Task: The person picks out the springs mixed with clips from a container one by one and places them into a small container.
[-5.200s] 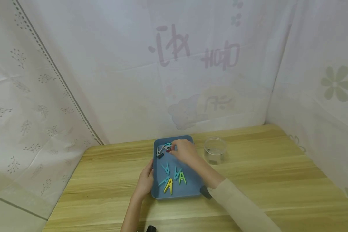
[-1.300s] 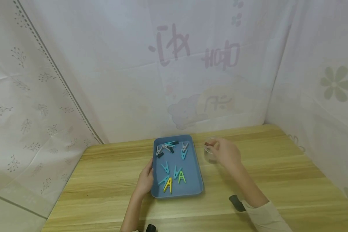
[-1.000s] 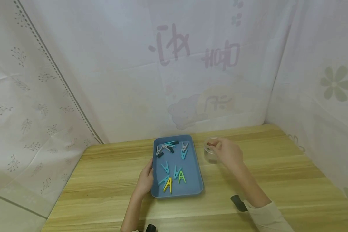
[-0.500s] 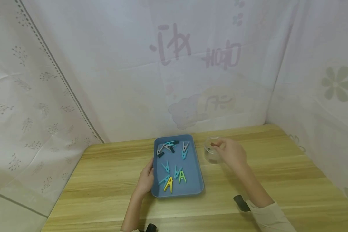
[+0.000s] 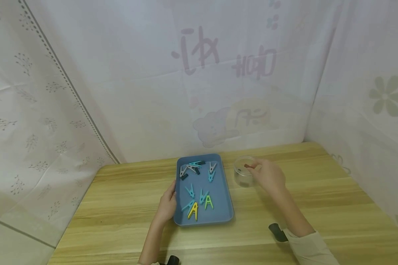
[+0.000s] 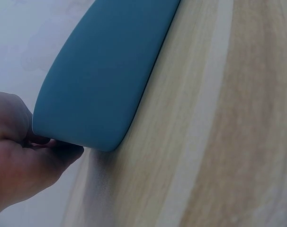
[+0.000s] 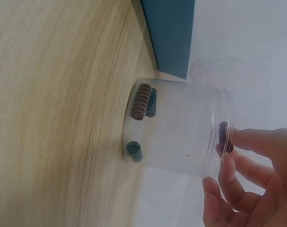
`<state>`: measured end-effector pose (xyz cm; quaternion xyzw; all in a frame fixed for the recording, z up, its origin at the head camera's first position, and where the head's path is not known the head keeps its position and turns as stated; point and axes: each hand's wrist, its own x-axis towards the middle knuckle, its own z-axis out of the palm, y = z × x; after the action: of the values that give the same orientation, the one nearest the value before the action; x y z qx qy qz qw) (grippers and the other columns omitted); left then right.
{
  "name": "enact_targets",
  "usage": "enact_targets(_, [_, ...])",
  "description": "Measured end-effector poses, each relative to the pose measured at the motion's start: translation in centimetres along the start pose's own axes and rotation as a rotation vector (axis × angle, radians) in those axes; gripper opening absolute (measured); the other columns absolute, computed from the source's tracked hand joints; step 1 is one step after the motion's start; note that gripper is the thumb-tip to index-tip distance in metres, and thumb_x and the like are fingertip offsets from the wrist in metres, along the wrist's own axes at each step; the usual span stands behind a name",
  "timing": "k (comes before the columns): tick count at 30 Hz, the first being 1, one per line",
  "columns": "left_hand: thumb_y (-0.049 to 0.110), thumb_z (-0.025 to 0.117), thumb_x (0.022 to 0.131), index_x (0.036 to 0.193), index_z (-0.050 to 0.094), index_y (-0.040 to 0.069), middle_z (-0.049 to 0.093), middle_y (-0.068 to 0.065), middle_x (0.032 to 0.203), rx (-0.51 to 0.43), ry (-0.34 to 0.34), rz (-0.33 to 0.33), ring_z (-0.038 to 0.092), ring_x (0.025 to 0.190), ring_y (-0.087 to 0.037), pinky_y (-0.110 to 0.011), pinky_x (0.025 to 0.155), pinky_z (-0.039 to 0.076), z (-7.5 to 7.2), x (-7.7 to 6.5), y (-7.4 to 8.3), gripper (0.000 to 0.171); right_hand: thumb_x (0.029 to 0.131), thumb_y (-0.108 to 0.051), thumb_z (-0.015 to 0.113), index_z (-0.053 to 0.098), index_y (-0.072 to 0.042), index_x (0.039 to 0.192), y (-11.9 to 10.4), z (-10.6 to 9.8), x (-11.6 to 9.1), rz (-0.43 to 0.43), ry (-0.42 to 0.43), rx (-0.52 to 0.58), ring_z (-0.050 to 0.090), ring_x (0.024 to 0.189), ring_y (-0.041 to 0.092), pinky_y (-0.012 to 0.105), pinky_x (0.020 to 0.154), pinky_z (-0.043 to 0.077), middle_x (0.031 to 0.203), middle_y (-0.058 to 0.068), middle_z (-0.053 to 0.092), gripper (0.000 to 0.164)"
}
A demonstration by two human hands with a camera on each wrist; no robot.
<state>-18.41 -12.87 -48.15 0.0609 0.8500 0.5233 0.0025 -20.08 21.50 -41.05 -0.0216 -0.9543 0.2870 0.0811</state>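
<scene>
Pale printed cloth (image 5: 146,121) hangs behind and on both sides of a wood-grain table (image 5: 126,206), well beyond the hands. Directly right of the left hand (image 5: 167,206) lies a blue tray (image 5: 217,206). Farther from that hand, at the tray's far left, grey and blue clips lie tangled among small dark pieces (image 5: 184,177). Closer to it are three light-blue clips (image 5: 190,191), with a yellow clip (image 5: 193,212) nearest the person and a green clip (image 5: 209,203) to its right. At the far right of the tray a grey clip (image 5: 212,168) sits beyond a blue clip (image 5: 211,176).

Right of the tray, just left of the right hand (image 5: 268,178), stands a clear jar (image 7: 181,125); its rim is close against the fingertips. Low inside, away from those fingers, are a brown ribbed piece (image 7: 141,101) and two dark green pieces (image 7: 134,151).

The left hand grips the tray by its left side. The right hand pinches a small reddish-brown piece (image 7: 223,133) between thumb and forefinger at the jar's mouth, its other fingers bent beside the rim.
</scene>
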Motion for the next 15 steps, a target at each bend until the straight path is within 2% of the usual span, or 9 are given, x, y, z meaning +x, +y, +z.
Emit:
enact_targets(8, [-0.005,0.032,0.103,0.152,0.029,-0.012,0.031,-0.029,0.157,-0.005,0.000,-0.007,0.025,0.147,-0.047,-0.059,0.120,0.023,0.00,-0.07,0.12,0.049,0.094,-0.028,0.068,0.073,-0.002,0.107,0.00,-0.05,-0.01,0.008,-0.008,0.007,0.046,0.050,0.015,0.024,0.040,0.032,0.064,0.003,0.062,0.028])
enact_targets(15, [-0.005,0.032,0.103,0.151,0.030,-0.012,0.032,-0.030,0.157,0.005,0.003,-0.005,0.026,0.146,-0.047,-0.059,0.120,0.023,-0.04,-0.07,0.11,0.049,0.094,-0.032,0.066,0.071,-0.005,0.110,-0.13,-0.23,-0.05,0.045,-0.024,0.026,0.062,0.064,0.019,0.027,0.042,0.040,0.084,0.012,0.073,0.032])
